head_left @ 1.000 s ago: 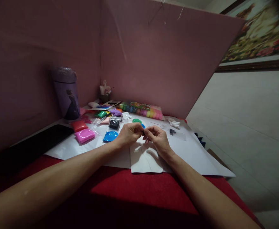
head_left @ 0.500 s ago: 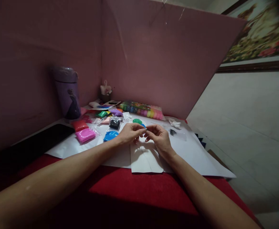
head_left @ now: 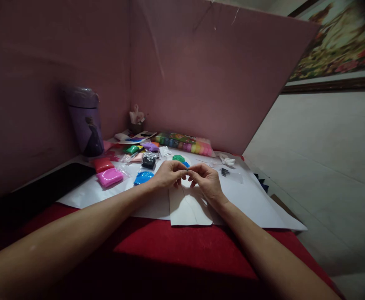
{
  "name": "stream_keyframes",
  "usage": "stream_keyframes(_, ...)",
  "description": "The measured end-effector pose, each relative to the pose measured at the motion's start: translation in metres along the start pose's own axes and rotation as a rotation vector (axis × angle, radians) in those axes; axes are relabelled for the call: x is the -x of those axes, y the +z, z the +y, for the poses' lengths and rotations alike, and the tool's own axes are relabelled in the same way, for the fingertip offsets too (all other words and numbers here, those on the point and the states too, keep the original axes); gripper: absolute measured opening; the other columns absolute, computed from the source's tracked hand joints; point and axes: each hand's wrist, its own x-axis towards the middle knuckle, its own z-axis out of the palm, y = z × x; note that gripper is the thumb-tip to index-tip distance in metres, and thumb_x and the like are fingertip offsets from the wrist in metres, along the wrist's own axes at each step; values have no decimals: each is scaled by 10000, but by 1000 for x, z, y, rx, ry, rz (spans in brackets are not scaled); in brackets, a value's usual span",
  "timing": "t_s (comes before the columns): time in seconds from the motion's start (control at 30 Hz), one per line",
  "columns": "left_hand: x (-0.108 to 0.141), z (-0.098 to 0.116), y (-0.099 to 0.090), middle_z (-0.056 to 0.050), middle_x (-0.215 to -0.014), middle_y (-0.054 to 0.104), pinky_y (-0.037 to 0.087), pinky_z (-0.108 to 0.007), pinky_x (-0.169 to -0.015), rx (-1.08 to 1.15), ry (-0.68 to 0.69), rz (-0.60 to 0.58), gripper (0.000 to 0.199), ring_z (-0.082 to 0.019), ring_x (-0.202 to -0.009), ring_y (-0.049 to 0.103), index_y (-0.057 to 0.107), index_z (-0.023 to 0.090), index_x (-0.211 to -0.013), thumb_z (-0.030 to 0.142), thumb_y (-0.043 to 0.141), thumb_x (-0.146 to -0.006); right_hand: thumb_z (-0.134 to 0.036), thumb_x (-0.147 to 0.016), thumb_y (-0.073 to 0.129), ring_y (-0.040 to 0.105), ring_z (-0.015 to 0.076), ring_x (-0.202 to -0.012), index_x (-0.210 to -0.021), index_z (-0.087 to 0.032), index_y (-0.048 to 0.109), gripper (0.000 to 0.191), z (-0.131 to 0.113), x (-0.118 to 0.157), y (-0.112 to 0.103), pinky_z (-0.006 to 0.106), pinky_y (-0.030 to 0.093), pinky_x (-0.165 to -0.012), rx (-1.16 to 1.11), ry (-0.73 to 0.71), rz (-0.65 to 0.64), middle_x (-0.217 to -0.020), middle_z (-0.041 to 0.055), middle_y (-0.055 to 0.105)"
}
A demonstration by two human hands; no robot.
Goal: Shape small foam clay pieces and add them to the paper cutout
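Note:
Above a white drawing sheet (head_left: pixel 190 211), my left hand (head_left: pixel 170 175) and my right hand (head_left: pixel 207 182) meet fingertip to fingertip. Both are closed in a pinch; whatever lies between the fingers is too small and hidden to name. Just behind the fingertips, green clay (head_left: pixel 178 158) and blue clay (head_left: pixel 186 164) lie on the sheet's far part. Faint curved lines run down its near part. To the right, small black bits (head_left: pixel 224 172) rest on a clear plastic piece (head_left: pixel 237 178). A bag of blue clay (head_left: pixel 144 178) sits left of my left hand.
Bags of pink clay (head_left: pixel 110 178), red clay (head_left: pixel 103 165) and black clay (head_left: pixel 148 162) lie left. Behind is a long multicoloured clay pack (head_left: pixel 182 143). A purple tumbler (head_left: pixel 85 123) and a black flat object (head_left: pixel 55 185) stand farther left. Crumpled tissue (head_left: pixel 226 159) lies right.
The view has shifted slightly. My fingertips have moved closer together, and the small dark speck seen between them before is now mostly hidden.

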Motion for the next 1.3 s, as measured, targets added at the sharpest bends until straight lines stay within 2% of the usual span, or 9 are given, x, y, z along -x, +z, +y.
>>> stream_keyframes(0.2,0,3,3,11,-559,604,430,-175,-366,-3,-45,10,100,-64,-377,527,578,108,-699,64,591,-787,-330,-738,713,554,106,-502,-741,-169,638,177,-2,0,1,243,491,-455,-24,-17,-10,-613,-24,604)
stream_keyframes(0.33,-1,3,3,11,-547,607,417,-180,-366,16,-45,27,119,-61,-353,509,571,107,-695,32,554,-786,-305,-717,715,544,103,-495,-716,-173,624,160,-1,-1,2,238,490,-440,-10,-19,43,-614,-29,592)
stream_keyframes(0.67,-1,3,-2,2,-590,622,417,-186,-380,158,-62,196,60,-65,-394,524,590,104,-722,89,619,-773,-266,-701,675,496,94,-425,-688,-183,597,114,-1,-4,-2,242,468,-414,26,1,218,-541,-52,542)
stream_keyframes(0.77,0,3,-4,-11,-635,631,429,-200,-397,207,-74,181,17,-71,-419,531,621,93,-791,95,624,-775,-313,-698,705,498,96,-429,-712,-180,601,170,-1,-4,-2,244,466,-409,1,14,200,-553,-47,549)
stream_keyframes(0.9,0,1,-4,-28,-667,651,438,-206,-420,232,-108,106,107,-72,-437,532,644,88,-883,132,645,-785,-381,-716,726,527,103,-446,-747,-176,611,237,1,-3,-3,250,480,-424,-4,27,156,-572,-40,569)
stream_keyframes(1.07,1,-1,-3,-17,-667,648,418,-201,-430,180,-130,12,138,-72,-438,540,683,95,-889,166,668,-772,-427,-757,710,552,109,-479,-772,-172,633,266,0,-1,-2,260,502,-458,-36,9,37,-611,-16,611)
stream_keyframes(1.17,2,0,-3,-4,-602,625,402,-197,-438,143,-97,-28,108,-76,-437,540,703,91,-827,162,687,-747,-385,-726,749,555,109,-517,-765,-171,652,238,-2,0,1,249,505,-473,-42,-11,-11,-635,-10,623)
stream_keyframes(1.3,0,2,-3,16,-479,576,378,-198,-419,122,-78,3,92,-88,-397,519,693,70,-799,109,691,-716,-352,-706,764,557,113,-547,-780,-168,668,220,-2,1,2,227,488,-457,-13,4,-8,-633,-9,629)
